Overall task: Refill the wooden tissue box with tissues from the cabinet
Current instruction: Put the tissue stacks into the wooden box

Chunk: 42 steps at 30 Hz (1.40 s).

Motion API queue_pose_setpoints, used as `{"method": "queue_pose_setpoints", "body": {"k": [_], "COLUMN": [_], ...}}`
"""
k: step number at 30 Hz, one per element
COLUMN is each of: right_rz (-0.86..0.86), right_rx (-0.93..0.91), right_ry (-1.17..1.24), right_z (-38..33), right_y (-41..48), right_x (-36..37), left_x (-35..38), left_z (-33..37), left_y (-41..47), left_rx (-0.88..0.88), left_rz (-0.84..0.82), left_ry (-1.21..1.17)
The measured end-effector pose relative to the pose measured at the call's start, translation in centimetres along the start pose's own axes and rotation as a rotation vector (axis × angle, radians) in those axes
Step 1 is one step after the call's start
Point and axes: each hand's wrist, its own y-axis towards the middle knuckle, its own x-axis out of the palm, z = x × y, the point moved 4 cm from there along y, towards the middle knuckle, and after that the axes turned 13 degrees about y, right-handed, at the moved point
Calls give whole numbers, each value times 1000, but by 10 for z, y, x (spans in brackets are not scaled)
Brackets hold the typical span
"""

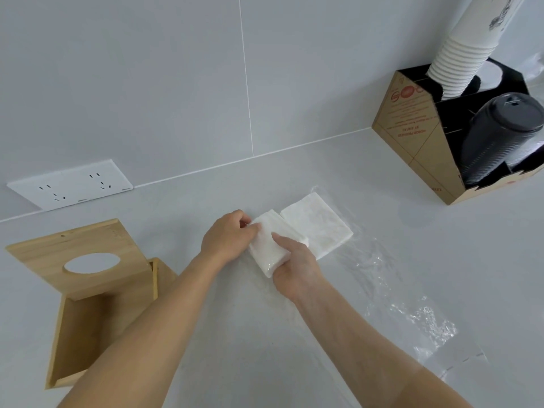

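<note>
A white stack of tissues [319,228] lies on the grey counter, on a sheet of clear plastic wrap [412,313]. Its left half is folded up and over. My left hand [228,238] pinches the far end of that folded half. My right hand [294,272] grips its near end from below, thumb on top. At the lower left stands the wooden tissue box [85,328], empty, with its lid [76,254] slid off and leaning across the top; the lid has an oval hole. My left forearm covers part of the box.
A cardboard cup holder [418,136] at the back right holds stacked white paper cups [459,60] and black lids [497,136]. A white double wall socket [70,185] sits low on the tiled wall at the left.
</note>
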Motion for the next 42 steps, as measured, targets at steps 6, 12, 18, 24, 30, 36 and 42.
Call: {"method": "queue_pose_setpoints", "body": {"k": [6,12,18,24,30,36,42], "right_rz": [-36,-103,-103,-84,-12,33,87], "right_rx": [12,52,82,99,58,-1,-3], "right_ry": [42,29,-40,-78,-39,-41,-30], "right_z": [0,-6,-21,-38,-47,-54,-59], "right_y": [-7,-20,-43,-67,-81,-90,-97], "right_x": [-6,-23,-48,-81,-114,-128,-144], "left_x": [4,13,16,22,20,63,83], "left_z": [-1,-4,1,5,54,126,95], "left_y": [2,7,5,-1,-21,-63,-51], "left_rx": [-24,-50,-29,18,425,928,810], "left_rz": [90,198,281,329,476,52,69], "left_ry": [70,158,277,445,280,258,639]}}
